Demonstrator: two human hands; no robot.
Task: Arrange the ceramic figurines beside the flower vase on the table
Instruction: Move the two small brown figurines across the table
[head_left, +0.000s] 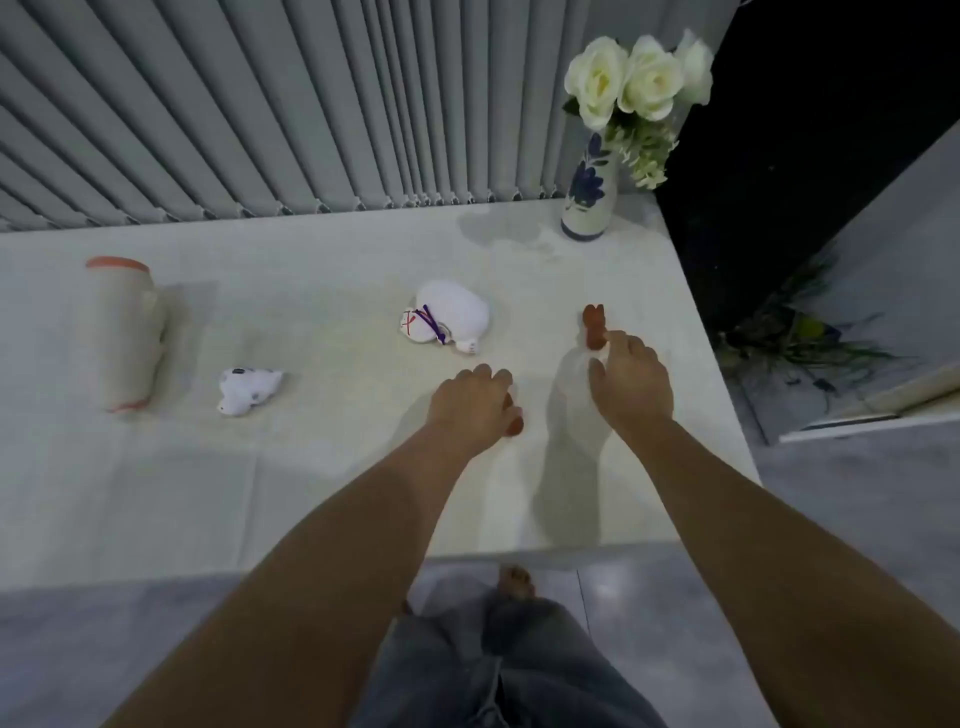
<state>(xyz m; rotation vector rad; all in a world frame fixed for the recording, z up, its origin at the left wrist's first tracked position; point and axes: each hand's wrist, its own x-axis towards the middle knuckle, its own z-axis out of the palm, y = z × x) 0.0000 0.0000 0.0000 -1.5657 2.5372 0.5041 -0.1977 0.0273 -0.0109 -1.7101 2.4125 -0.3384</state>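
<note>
Left hand (475, 400) is curled over a small brown figurine (514, 423), mostly hidden; grip apparently closed on it. Right hand (631, 382) pinches an upright brown rabbit figurine (594, 327) at its 11 o'clock. The flower vase (589, 195) stands at 12 o'clock from that hand, well apart, on the table (311, 493). Right hand is nearer. White figurine (447, 317) lies toppled at 10 o'clock.

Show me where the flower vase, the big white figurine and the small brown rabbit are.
flower vase (589, 195): head view, painted body.
big white figurine (452, 317): head view, its back.
small brown rabbit (593, 325): head view, its body.
</note>
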